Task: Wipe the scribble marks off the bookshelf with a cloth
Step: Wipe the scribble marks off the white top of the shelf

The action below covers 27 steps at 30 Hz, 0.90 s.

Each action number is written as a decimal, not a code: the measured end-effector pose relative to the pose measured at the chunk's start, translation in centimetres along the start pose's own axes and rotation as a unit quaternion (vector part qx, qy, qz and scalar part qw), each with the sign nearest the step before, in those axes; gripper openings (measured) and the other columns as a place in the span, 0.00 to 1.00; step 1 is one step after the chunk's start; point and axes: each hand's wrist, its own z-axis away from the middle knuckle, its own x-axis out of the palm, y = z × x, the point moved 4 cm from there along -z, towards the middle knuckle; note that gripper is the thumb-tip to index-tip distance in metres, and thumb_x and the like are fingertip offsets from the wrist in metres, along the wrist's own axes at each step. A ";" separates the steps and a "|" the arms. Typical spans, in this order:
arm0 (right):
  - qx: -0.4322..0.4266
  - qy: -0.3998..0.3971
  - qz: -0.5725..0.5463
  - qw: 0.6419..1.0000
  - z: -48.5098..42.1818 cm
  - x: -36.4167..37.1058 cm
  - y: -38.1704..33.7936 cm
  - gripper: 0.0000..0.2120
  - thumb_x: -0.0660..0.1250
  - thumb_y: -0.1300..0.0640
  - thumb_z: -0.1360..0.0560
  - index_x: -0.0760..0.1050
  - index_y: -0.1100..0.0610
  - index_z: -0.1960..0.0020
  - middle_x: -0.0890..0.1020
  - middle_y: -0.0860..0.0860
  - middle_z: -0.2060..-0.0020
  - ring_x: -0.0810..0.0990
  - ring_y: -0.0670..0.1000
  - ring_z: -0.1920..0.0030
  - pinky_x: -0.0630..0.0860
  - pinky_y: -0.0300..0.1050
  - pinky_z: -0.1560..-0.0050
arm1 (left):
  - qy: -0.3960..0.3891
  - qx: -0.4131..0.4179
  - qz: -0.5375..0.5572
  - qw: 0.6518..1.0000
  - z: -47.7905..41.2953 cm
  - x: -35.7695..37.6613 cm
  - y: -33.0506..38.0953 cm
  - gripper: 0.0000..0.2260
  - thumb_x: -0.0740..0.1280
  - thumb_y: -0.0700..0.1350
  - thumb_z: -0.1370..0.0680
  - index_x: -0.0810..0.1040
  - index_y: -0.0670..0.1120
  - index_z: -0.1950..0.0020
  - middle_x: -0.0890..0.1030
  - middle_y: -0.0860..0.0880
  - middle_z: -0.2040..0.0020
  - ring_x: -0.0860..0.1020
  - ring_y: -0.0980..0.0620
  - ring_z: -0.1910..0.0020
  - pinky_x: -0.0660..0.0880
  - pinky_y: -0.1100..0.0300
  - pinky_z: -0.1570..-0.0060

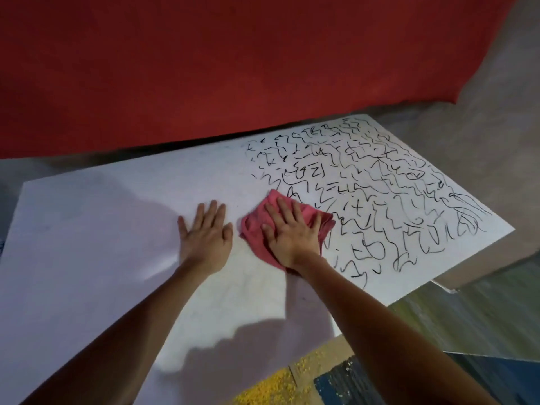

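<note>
On the left part of the white bookshelf (87,229) I can't make out any ink. Shadow lies across that stretch though, so faint smears could be hiding in it.

Moving right, my left hand (204,238) is flat on the bare surface, palm down, fingers straight and a bit fanned. It holds nothing and looks like it's just bracing.

Just beside it, close to touching at the thumb side, is the pink cloth (252,229), bunched up and lying on the shelf. My right hand (292,232) is pressed flat on top of it with the fingers spread wide, pinning the cloth down instead of gripping it.

Here's the bit that matters. The scribble marks (380,194) start right at the cloth's right and far edges and fill the rest of the panel, from the near edge up to the far edge and out to the right corner. So all the work lies to the right of the cloth and beyond it, and nothing lies to its left. The right hand is clearly the nearer one, and the cloth sits on the boundary line.

I'd guess the next strokes should push rightward and away, working in bands from near to far. Roughly half the surface looks inked to me, so there's a long way to go.

Behind the shelf hangs a red backdrop (204,68).
</note>
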 end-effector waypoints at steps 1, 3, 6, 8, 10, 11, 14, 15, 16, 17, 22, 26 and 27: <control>0.008 0.004 -0.005 1.000 -1.2 -0.2 0.3 0.26 0.43 0.43 0.18 0.44 0.45 0.22 0.43 0.45 0.22 0.39 0.51 0.23 0.36 0.69 0.31 | 0.003 0.000 -0.001 1.000 -0.1 0.1 -0.1 0.24 0.44 0.52 0.16 0.45 0.50 0.21 0.43 0.52 0.21 0.42 0.51 0.22 0.41 0.42 0.27; 0.015 0.006 -0.007 1.000 -2.8 -0.6 0.6 0.25 0.42 0.44 0.18 0.44 0.45 0.22 0.43 0.45 0.22 0.39 0.51 0.23 0.35 0.68 0.31 | 0.006 0.006 -0.007 1.000 -0.2 0.0 0.0 0.24 0.43 0.52 0.16 0.44 0.50 0.21 0.43 0.52 0.21 0.41 0.51 0.22 0.40 0.42 0.27; 0.034 0.003 -0.015 0.999 -0.6 -0.2 0.1 0.25 0.42 0.44 0.17 0.43 0.46 0.22 0.44 0.44 0.22 0.39 0.50 0.23 0.36 0.66 0.29 | -0.003 0.017 0.004 1.000 0.0 0.1 -0.1 0.24 0.44 0.52 0.16 0.45 0.50 0.21 0.44 0.51 0.21 0.42 0.51 0.22 0.40 0.42 0.27; 0.052 0.006 -0.024 0.998 3.2 0.5 0.0 0.26 0.40 0.43 0.19 0.44 0.45 0.22 0.43 0.43 0.23 0.39 0.49 0.23 0.37 0.64 0.29 | 0.002 0.015 0.011 1.000 0.0 0.0 -0.2 0.24 0.44 0.52 0.16 0.46 0.49 0.21 0.44 0.52 0.21 0.43 0.51 0.22 0.41 0.41 0.27; 0.047 0.006 -0.021 0.999 8.2 1.2 -0.2 0.32 0.30 0.37 0.25 0.41 0.44 0.22 0.40 0.40 0.24 0.38 0.48 0.23 0.37 0.61 0.28 | 0.002 0.015 0.012 1.000 0.2 0.0 0.0 0.24 0.44 0.52 0.16 0.47 0.49 0.21 0.45 0.52 0.21 0.44 0.50 0.22 0.42 0.41 0.27; 0.037 0.009 -0.023 0.999 10.5 1.5 -0.5 0.35 0.26 0.35 0.29 0.40 0.44 0.23 0.39 0.39 0.26 0.37 0.49 0.24 0.35 0.59 0.29 | 0.002 0.017 0.010 1.000 0.2 0.0 0.0 0.24 0.44 0.52 0.17 0.46 0.49 0.21 0.45 0.52 0.21 0.44 0.50 0.22 0.42 0.40 0.27; 0.036 0.021 -0.041 0.998 13.4 1.8 -0.9 0.33 0.28 0.37 0.28 0.40 0.44 0.25 0.40 0.38 0.27 0.35 0.49 0.25 0.33 0.57 0.31 | 0.002 0.014 0.011 1.000 0.0 0.2 0.0 0.24 0.43 0.52 0.17 0.46 0.48 0.21 0.44 0.51 0.21 0.43 0.49 0.22 0.42 0.40 0.28; 0.038 0.017 -0.038 0.998 13.1 1.6 -0.9 0.33 0.28 0.38 0.29 0.39 0.44 0.25 0.39 0.38 0.27 0.34 0.48 0.26 0.33 0.58 0.30 | 0.004 0.012 0.008 1.000 0.0 0.3 0.0 0.24 0.43 0.51 0.17 0.46 0.48 0.21 0.44 0.51 0.21 0.43 0.49 0.22 0.42 0.40 0.28; 0.037 0.010 -0.027 0.999 12.3 1.5 -0.9 0.33 0.27 0.38 0.30 0.38 0.44 0.25 0.38 0.38 0.27 0.33 0.48 0.26 0.34 0.60 0.29 | 0.007 0.011 0.003 1.000 0.1 0.2 0.0 0.24 0.42 0.51 0.17 0.46 0.48 0.21 0.44 0.51 0.21 0.43 0.49 0.22 0.42 0.40 0.28; 0.034 0.003 -0.014 0.999 11.1 1.3 -0.9 0.35 0.26 0.38 0.31 0.37 0.44 0.24 0.37 0.39 0.27 0.33 0.47 0.25 0.35 0.61 0.28 | 0.005 0.011 0.002 1.000 0.0 0.4 0.1 0.24 0.42 0.51 0.17 0.45 0.48 0.21 0.44 0.51 0.21 0.43 0.49 0.22 0.42 0.40 0.28; 0.075 0.015 -0.017 0.997 1.9 0.1 0.6 0.26 0.40 0.42 0.19 0.45 0.45 0.22 0.45 0.43 0.22 0.41 0.49 0.23 0.40 0.65 0.28 | 0.007 0.011 -0.006 1.000 -0.1 0.5 0.1 0.24 0.42 0.51 0.17 0.44 0.48 0.21 0.43 0.50 0.21 0.43 0.48 0.22 0.42 0.40 0.28; 0.112 0.021 -0.038 0.993 0.8 0.2 -0.4 0.25 0.43 0.45 0.18 0.45 0.47 0.22 0.46 0.45 0.22 0.41 0.50 0.23 0.38 0.66 0.29 | -0.002 0.015 0.000 1.000 0.0 0.5 0.1 0.24 0.42 0.51 0.17 0.45 0.48 0.21 0.44 0.50 0.21 0.43 0.48 0.22 0.41 0.40 0.28; 0.112 0.022 -0.043 0.993 2.0 0.6 -0.9 0.26 0.42 0.45 0.18 0.45 0.47 0.22 0.45 0.45 0.22 0.41 0.50 0.23 0.38 0.65 0.29 | -0.003 0.014 0.004 1.000 0.0 0.4 0.1 0.24 0.42 0.51 0.17 0.46 0.48 0.21 0.44 0.50 0.21 0.44 0.48 0.22 0.41 0.40 0.28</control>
